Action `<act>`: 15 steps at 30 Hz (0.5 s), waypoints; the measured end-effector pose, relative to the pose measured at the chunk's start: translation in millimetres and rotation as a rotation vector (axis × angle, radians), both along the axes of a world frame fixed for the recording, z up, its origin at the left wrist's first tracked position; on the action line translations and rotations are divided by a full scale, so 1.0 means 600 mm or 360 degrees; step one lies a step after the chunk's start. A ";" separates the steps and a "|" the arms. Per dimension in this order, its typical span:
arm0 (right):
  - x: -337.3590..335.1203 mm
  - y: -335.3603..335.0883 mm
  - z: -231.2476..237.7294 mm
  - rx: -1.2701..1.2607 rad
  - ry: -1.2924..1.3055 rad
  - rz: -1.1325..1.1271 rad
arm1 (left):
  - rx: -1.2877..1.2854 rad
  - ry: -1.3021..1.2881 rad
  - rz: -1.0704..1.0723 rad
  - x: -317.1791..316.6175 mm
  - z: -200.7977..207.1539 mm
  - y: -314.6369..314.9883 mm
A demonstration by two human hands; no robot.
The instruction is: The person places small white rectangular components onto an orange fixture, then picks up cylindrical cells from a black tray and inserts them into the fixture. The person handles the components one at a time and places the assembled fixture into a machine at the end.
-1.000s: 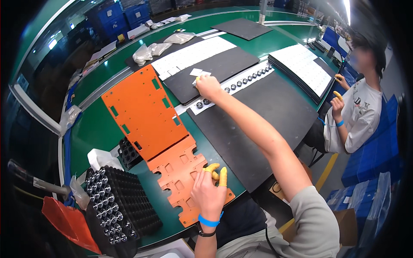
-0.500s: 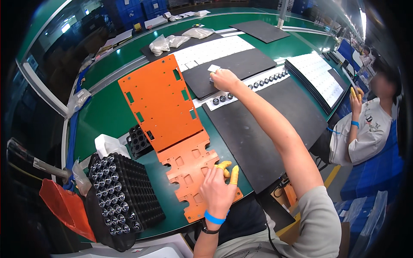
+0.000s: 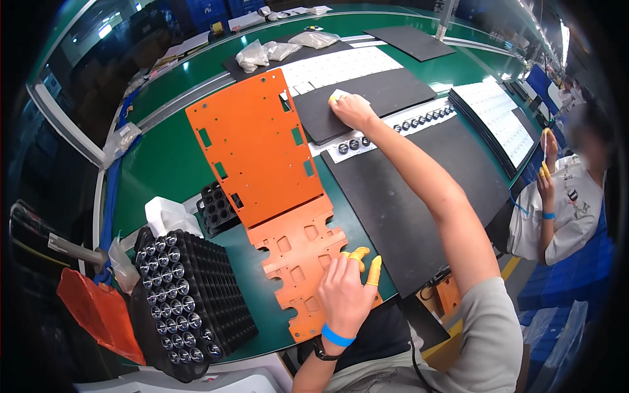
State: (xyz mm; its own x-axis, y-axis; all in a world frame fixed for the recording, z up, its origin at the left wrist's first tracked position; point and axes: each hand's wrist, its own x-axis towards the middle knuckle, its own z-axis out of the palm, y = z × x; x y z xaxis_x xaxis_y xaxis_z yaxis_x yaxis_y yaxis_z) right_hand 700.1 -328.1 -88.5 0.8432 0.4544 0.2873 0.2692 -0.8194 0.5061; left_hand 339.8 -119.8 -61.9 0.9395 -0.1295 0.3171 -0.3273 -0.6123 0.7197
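Note:
My left hand (image 3: 347, 291), with yellow finger cots, rests over the near corner of an orange lower plate (image 3: 306, 226), its fingers spread and holding nothing. Beyond that plate, a larger orange plate (image 3: 252, 147) with rectangular slots meets it along one edge. My right arm reaches forward across the table. At its end my right hand (image 3: 354, 112) is closed on a small white piece (image 3: 339, 95), partly covered by the fingers, over a black sheet (image 3: 380, 98). Just nearer lies a white strip (image 3: 372, 142) bearing a row of round black parts.
Stacked black trays of shiny round lenses (image 3: 171, 298) stand at the near left. A large black board (image 3: 419, 196) lies right of the orange plates. White printed sheets (image 3: 495, 118) are stacked farther right, near a co-worker (image 3: 557, 203). Plastic bags (image 3: 282, 51) sit at the back.
The whole view has shifted slightly, moving the table's contents rightward. My right hand stays over the black sheet, its fingers now covering more of the white piece. My left hand stays at the lower plate.

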 end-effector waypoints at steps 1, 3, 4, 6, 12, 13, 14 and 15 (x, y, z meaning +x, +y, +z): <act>0.001 0.003 -0.006 -0.0009 0.0023 0.0002 | -0.0001 0.0006 -0.0010 0.001 -0.002 0.001; -0.001 0.007 -0.003 -0.0049 0.0069 0.0004 | -0.0026 -0.0013 -0.0016 0.002 -0.002 0.000; 0.001 0.007 0.001 -0.0038 0.0100 0.0030 | -0.0039 -0.0022 -0.0016 0.002 -0.002 0.000; -0.003 0.006 0.024 -0.0006 0.0169 0.0086 | -0.0030 -0.0018 -0.0008 0.003 -0.002 0.001; -0.011 -0.065 0.055 0.0100 -0.0121 -0.0014 | -0.0002 0.0014 -0.0070 0.002 0.007 0.000; -0.007 -0.080 0.046 0.0143 -0.0037 -0.0044 | 0.0009 0.0015 -0.0085 0.002 0.007 0.000; -0.006 -0.082 0.038 0.0193 0.0048 -0.0067 | 0.0013 0.0018 -0.0080 0.002 0.006 0.001; -0.004 -0.085 0.030 0.0243 0.0133 -0.0094 | 0.0017 0.0022 -0.0079 0.002 0.006 0.000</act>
